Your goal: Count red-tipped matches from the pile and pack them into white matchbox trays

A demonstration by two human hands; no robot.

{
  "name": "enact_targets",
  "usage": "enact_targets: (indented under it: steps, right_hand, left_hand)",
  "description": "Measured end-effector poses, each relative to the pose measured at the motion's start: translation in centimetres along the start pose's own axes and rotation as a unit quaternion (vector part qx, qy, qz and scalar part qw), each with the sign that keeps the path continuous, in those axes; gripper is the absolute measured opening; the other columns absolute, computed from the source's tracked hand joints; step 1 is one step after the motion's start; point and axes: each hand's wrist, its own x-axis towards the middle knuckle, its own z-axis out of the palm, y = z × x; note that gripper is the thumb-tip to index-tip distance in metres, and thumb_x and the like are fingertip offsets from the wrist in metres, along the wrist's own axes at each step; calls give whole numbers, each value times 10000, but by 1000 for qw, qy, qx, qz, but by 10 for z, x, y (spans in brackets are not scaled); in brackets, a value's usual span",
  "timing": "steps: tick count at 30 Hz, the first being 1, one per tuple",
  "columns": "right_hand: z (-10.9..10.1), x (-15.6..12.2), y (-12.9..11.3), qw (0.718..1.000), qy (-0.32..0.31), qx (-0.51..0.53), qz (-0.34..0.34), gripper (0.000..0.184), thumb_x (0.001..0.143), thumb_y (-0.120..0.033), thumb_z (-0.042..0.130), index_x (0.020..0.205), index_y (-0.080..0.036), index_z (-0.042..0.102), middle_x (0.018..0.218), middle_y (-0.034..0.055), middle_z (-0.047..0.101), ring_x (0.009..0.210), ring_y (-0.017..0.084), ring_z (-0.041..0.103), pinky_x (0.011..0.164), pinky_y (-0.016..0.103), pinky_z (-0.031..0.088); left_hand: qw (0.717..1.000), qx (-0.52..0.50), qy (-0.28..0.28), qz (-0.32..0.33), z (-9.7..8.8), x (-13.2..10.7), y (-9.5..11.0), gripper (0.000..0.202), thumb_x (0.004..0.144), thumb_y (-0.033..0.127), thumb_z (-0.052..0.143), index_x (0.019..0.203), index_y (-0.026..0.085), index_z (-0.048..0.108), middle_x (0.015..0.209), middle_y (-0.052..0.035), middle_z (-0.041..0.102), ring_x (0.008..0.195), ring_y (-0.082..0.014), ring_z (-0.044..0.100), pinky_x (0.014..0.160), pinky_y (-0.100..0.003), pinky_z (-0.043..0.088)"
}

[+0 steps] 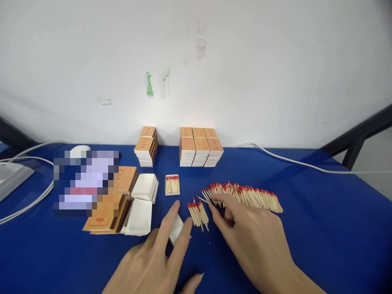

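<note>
Left hand [150, 259], bottom of frame, left of centre: fingers spread, forefinger and middle finger straddling a partly hidden white rectangular card tray [176, 230]; pressure cannot be told. Right hand [255, 230], lower right of centre: thumb and forefinger pinching a slim red-headed wooden match [203, 199] by its pale end, at the left end of a long match heap [260, 198] on the blue bench [321, 212]. Judgement: match very light, stiff, easily snapped; best held mid-shaft, clear of the head. Tray likely crushable; take opposite walls.
</note>
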Motion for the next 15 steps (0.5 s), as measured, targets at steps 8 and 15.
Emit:
enact_targets:
  steps: [8, 15]
  right_hand:
    - [-2, -1, -1, 999, -20, 30, 2, 324, 1074, -281, 503, 902, -248, 775, 540, -74, 639, 386, 126, 602, 452, 308, 272]
    - [-7, -2, 0, 1000, -22, 11, 7, 334, 1038, -259, 482, 840, -251, 750, 536, -78, 644, 364, 118, 594, 439, 291, 305]
  left_hand:
    - [1000, 1, -7, 7, 0, 0, 0, 602, 1113, 469, 419, 1619, 152, 499, 1700, -310, 430, 829, -250, 837, 600, -332, 684]
    - [1000, 8, -6, 6, -1, 0, 1, 610, 1110, 471, 412, 1623, 151, 486, 1672, -318, 464, 791, -242, 830, 576, -326, 673]
